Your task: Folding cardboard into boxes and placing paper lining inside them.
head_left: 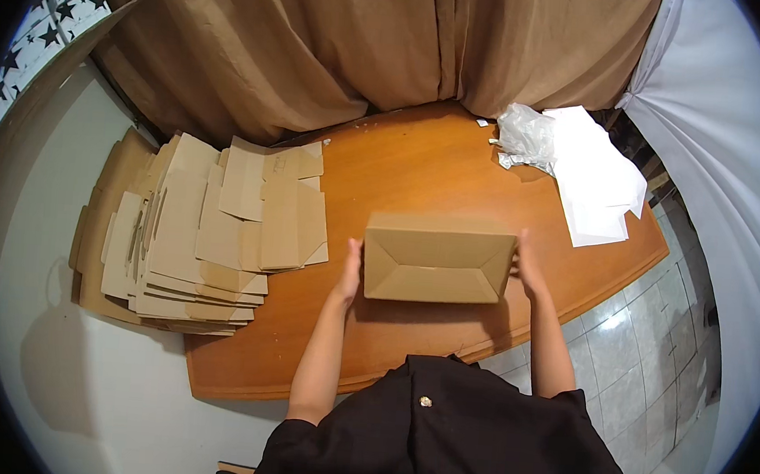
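A brown cardboard box [436,282] is held between my two hands over the middle of the wooden table. Diagonal lines run from the corners of its near face to a level line in the centre; whether these are folded flaps or the inside, I cannot tell. My left hand [352,272] presses flat along the box's left side. On the right side, my right hand [525,263] grips it with the fingers partly hidden and slightly blurred. A shadow lies under the box's front edge, and I cannot tell if the box touches the tabletop.
Flattened cardboard pieces [196,215] are piled on the table's left [385,158]. At the back right lie white paper sheets [591,177] and a crumpled clear plastic bag [525,134]. A brown curtain [323,39] hangs behind, and a white cloth [715,102] hangs at right.
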Available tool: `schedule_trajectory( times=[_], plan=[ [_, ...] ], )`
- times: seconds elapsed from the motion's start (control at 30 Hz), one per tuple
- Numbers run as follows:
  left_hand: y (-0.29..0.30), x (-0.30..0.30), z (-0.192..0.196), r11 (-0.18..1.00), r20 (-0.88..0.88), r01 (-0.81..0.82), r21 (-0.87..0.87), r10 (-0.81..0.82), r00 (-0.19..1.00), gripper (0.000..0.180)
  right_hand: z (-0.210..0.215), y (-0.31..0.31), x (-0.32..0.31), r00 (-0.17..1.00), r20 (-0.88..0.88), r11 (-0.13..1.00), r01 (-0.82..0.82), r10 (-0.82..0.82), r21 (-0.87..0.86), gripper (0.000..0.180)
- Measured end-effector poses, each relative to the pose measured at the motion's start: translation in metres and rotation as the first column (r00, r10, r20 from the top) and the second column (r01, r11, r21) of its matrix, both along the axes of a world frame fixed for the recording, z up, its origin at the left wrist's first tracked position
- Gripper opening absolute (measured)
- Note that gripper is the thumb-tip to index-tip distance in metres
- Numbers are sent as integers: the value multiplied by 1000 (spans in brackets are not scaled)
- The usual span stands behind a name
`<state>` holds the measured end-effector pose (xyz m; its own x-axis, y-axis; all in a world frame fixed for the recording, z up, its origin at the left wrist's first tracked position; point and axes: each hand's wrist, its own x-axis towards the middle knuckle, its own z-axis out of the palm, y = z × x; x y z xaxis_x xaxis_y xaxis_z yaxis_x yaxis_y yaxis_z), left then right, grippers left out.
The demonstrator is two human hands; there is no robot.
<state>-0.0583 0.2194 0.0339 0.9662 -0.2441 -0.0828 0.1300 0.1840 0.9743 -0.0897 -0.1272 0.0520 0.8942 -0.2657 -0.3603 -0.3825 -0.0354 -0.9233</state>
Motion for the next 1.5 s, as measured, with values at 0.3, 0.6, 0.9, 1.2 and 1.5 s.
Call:
schedule_trajectory(
  times=[0.3,0.6,0.9,1.2,1.5],
  plan=[
    [-29,-24,7,982,121,-167,-84,177,977,48,-20,-13,-42,930,289,940,130,-225,315,21],
    [-46,-66,-25,860,370,-298,414,140,918,63,-46,24,-90,870,435,972,219,-232,80,23],
    [-31,-84,-16,731,819,-404,549,-373,437,29,-8,36,-102,800,455,531,208,391,-821,15],
    [-43,-68,22,236,91,149,960,-768,635,36,15,48,-100,846,-45,311,-245,532,-918,28],
    [-109,-12,-39,-223,-563,571,790,-631,533,61,-61,64,-21,446,-693,203,-891,566,-407,72]
  ],
)
